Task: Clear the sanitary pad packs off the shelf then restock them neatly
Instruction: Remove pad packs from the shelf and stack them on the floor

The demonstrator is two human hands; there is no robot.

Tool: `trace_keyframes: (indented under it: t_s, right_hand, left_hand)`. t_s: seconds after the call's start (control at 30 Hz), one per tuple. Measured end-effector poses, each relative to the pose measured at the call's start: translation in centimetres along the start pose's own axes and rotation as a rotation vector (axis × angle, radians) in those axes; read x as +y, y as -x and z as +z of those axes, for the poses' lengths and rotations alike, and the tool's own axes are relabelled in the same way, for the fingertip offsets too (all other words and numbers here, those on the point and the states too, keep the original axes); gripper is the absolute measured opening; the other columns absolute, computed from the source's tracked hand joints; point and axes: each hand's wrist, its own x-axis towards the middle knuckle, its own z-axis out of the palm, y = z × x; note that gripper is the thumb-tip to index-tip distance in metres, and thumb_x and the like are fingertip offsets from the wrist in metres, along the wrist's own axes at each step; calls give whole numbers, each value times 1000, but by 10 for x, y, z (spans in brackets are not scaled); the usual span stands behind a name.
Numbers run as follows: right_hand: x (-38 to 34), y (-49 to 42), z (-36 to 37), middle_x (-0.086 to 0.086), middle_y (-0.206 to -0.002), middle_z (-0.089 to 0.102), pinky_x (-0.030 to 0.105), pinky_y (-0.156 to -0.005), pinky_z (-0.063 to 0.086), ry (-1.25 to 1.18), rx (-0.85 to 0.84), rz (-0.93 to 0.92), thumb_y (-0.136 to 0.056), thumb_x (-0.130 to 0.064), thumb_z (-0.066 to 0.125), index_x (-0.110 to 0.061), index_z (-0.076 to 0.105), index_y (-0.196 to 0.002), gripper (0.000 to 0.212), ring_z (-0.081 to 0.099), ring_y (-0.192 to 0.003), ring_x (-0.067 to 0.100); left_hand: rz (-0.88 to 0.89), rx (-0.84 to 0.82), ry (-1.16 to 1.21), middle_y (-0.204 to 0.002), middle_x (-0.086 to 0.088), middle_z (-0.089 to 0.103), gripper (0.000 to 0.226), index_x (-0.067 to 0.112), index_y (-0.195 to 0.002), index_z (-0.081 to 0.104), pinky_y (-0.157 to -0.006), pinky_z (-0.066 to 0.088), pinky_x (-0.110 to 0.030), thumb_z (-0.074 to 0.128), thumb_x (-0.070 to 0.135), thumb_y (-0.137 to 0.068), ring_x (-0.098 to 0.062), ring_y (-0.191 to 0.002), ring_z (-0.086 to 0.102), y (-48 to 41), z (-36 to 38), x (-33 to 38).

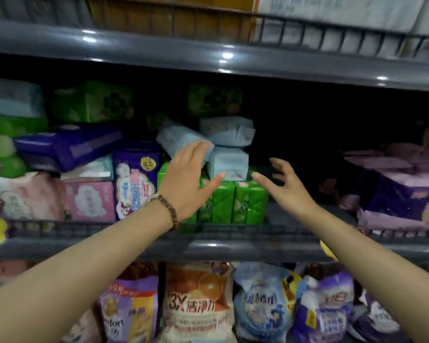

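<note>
My left hand (186, 179) and right hand (282, 188) flank the loosely piled pale blue packs (228, 164), fingers spread, holding nothing. A careless nudge could tumble them off the green packs (235, 204).

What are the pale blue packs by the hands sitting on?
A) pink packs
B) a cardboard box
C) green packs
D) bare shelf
C: the pale blue packs lie stacked on the upright green packs, where the open left hand and right hand reach.
</note>
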Motion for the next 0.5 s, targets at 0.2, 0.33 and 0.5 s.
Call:
trace_keyframes:
  t_s: [0.2, 0.33, 0.5]
  right_hand:
    - [-19, -77, 28, 5, -151, 27, 33, -111, 33, -148, 110, 70, -76, -51, 71, -22, 20, -148, 93, 32, -138, 23]
    - [-29, -128, 43, 7, -152, 30, 43, -111, 35, -206, 146, 85, -64, -52, 81, -25, 20, -150, 108, 33, -138, 27]
    - [-39, -145, 50, 8, -142, 46, 26, -99, 41, -96, 157, 46, -74, -38, 79, -13, 40, -141, 82, 48, -127, 23]
  left_hand:
    - [-148, 13, -70, -157, -5, 15, 91, 23, -150, 15, -114, 14, -34, 24, 73, -75, -25, -141, 17, -50, 3, -31]
    - [-169, -54, -100, -158, -2, 5, 98, 29, -150, 14, -117, 10, -35, 12, 80, -66, -23, -145, 3, -57, 17, -40]
    - [-159, -53, -124, -158, 1, -6, 100, 31, -150, 15, -117, 9, -40, 2, 79, -63, -21, -145, -6, -57, 26, -44]
